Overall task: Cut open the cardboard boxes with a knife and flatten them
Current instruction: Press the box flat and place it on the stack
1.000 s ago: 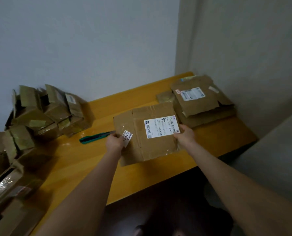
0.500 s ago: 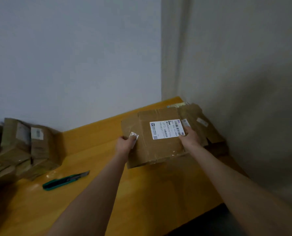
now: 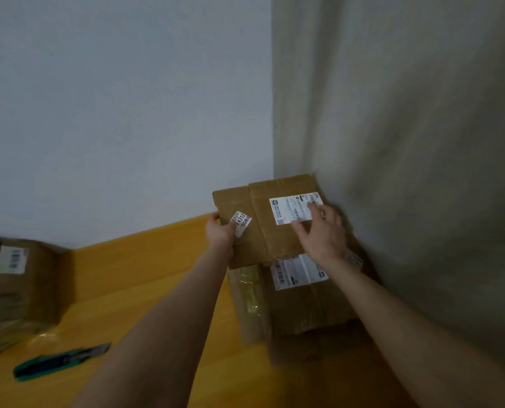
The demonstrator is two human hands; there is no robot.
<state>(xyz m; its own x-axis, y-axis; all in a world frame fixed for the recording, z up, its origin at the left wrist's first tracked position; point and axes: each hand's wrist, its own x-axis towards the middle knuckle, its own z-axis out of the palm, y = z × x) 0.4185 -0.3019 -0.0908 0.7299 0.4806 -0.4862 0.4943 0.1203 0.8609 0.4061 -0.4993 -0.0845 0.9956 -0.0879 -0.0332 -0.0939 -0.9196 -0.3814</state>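
Note:
A flattened brown cardboard box [image 3: 270,231] with a white shipping label sits tilted over the pile of flattened boxes [image 3: 304,301] in the table's right corner. My left hand [image 3: 220,235] grips its left edge by a small white sticker. My right hand [image 3: 322,234] lies on top of it with spread fingers, touching the label. A green utility knife [image 3: 61,362] lies on the yellow table [image 3: 145,290] at the lower left, away from both hands.
Unopened taped boxes [image 3: 18,290] stand at the left edge of the table. A white wall runs behind; a grey wall closes the right side, right next to the flattened pile.
Both hands carried the flattened box right and away, over the pile in the corner. My right hand shifted from gripping its right edge to lying on top. The view swung right.

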